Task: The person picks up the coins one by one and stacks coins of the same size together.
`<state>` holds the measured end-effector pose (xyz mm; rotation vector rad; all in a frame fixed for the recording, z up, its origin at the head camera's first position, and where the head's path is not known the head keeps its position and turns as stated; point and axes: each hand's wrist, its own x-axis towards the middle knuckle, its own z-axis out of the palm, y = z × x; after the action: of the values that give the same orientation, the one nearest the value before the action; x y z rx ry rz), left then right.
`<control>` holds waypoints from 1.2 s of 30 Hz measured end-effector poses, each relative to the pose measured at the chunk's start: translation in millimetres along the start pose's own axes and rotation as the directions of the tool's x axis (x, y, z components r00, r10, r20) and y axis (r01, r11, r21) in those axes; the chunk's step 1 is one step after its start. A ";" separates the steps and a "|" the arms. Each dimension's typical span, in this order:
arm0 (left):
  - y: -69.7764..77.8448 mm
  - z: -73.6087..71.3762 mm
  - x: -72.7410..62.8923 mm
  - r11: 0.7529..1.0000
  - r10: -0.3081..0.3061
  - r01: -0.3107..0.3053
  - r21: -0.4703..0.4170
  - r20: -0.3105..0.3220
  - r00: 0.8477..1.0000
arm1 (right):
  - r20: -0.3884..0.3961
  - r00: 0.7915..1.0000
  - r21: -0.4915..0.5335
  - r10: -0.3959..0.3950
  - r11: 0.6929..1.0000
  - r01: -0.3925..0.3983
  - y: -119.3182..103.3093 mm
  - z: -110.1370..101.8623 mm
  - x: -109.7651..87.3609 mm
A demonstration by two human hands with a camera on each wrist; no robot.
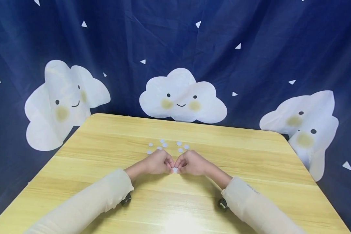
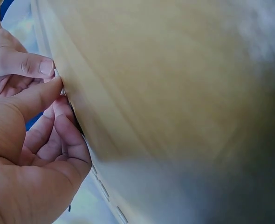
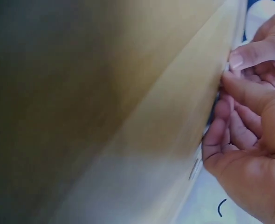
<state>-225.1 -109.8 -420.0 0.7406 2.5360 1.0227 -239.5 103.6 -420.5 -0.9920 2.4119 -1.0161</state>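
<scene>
No lettering or number can be read, the mark (image 1: pixel 253 189) on the right sleeve (image 1: pixel 255 206) being too small

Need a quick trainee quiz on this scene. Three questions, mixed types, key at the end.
1. True or false: the left hand and right hand meet at a small white piece.
2. On the table, the loose white discs lie: A) nearer the person than the hands; B) beyond the hands; C) on the sleeves.
3. Fill in: the blue backdrop shows small white triangles and smiling white ___.

Key: 1 true; 2 B; 3 clouds.
</scene>
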 end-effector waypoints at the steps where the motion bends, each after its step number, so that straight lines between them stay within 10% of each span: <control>1: 0.0 0.0 0.1 1.000 0.003 -0.003 0.005 0.001 1.000 | -0.004 1.000 0.000 0.004 1.000 -0.004 0.0 0.6 -0.7; 36: 0.5 -0.3 1.3 0.997 0.062 -0.063 0.044 0.017 0.998 | -0.087 0.996 0.049 0.016 0.999 -0.012 8.9 9.8 -11.0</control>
<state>-226.1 -109.0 -419.6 0.8419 2.5450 0.9787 -230.7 111.2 -433.2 -0.9317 2.4480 -1.1293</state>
